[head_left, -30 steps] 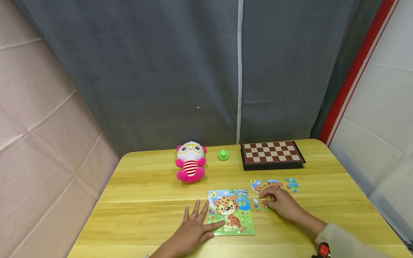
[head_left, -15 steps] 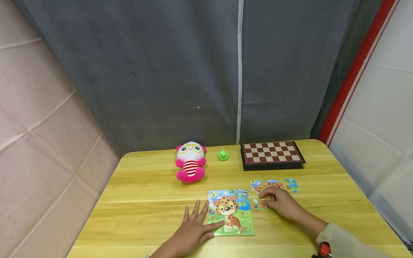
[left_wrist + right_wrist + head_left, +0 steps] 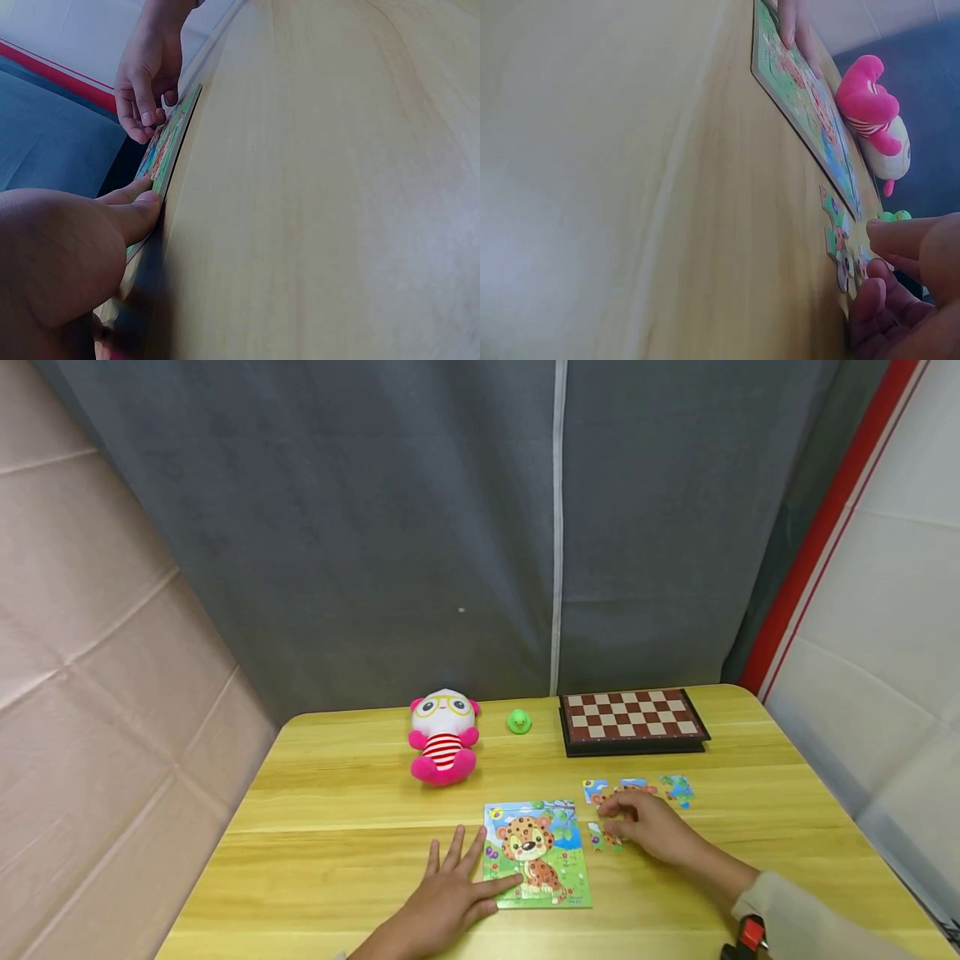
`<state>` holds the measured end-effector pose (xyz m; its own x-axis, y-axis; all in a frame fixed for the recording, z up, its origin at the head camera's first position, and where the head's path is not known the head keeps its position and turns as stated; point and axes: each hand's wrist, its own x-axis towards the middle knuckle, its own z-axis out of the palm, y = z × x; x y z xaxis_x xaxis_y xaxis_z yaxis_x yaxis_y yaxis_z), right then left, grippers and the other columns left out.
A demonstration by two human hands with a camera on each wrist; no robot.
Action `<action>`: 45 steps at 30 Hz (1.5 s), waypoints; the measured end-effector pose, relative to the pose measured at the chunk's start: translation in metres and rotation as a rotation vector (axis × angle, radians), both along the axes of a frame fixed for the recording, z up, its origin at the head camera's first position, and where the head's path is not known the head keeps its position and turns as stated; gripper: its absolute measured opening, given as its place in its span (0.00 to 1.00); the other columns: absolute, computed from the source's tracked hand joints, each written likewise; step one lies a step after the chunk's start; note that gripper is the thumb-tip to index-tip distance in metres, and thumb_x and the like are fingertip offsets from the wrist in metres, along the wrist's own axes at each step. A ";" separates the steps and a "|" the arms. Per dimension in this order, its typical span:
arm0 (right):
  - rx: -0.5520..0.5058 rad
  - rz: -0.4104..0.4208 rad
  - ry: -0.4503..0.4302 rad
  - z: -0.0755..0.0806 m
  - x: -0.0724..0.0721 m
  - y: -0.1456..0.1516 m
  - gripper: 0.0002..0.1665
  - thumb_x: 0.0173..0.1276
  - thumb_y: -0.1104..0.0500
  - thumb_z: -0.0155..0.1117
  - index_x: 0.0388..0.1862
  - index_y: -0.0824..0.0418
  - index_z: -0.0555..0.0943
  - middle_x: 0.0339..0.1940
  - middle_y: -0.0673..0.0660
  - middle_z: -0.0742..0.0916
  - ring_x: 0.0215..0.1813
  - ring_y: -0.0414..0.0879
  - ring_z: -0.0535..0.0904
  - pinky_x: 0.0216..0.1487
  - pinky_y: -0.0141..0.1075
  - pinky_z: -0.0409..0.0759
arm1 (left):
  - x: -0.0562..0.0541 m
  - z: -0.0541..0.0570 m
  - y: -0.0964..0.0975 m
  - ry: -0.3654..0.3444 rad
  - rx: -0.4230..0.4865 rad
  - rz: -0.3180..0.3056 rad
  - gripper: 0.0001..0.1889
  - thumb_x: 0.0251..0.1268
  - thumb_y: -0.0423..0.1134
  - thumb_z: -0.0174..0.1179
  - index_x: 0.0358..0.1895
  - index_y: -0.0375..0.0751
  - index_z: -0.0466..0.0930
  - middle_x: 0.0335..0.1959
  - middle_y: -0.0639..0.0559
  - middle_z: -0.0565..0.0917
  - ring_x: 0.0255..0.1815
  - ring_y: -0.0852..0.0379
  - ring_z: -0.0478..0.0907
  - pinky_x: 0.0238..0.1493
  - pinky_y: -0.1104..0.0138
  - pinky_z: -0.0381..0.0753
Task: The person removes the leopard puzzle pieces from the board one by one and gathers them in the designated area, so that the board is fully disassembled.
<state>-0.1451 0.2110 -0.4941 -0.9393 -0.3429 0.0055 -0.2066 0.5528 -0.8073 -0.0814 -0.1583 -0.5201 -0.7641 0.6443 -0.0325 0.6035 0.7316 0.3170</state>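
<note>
My left hand [image 3: 442,897] lies with spread fingers at the left side of a square leopard jigsaw puzzle [image 3: 566,860], its index finger resting on the picture. Several loose jigsaw pieces [image 3: 595,837] lie to the right of the puzzle board. Over these pieces hangs my right hand [image 3: 660,831], fingers loosely bent, partly hiding them. In the right wrist view, the thumb and fingers of that hand [image 3: 904,300] stand apart, with nothing visible between them, close to the pieces [image 3: 838,244]. The left wrist view has the right hand [image 3: 150,79] beyond the board's far edge.
A pink and white plush toy [image 3: 443,739] lies toward the back of the wooden table [image 3: 337,827]. To its right are a small green rubber duck [image 3: 519,721] and a brown checkered chessboard [image 3: 630,718]. Another blue-green jigsaw piece [image 3: 678,789] lies right of the others.
My right hand has shifted very slightly left, with its fingertips a little farther apart. The left hand and the puzzle board have stayed in place.
</note>
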 end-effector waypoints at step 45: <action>-0.035 0.127 -0.004 -0.008 -0.004 -0.085 0.21 0.63 0.60 0.78 0.54 0.61 0.85 0.44 0.53 0.83 0.36 0.41 0.75 0.35 0.31 0.77 | -0.001 0.001 0.002 -0.003 -0.012 -0.004 0.24 0.80 0.60 0.44 0.74 0.89 0.58 0.85 0.37 0.43 0.81 0.22 0.39 0.68 0.20 0.44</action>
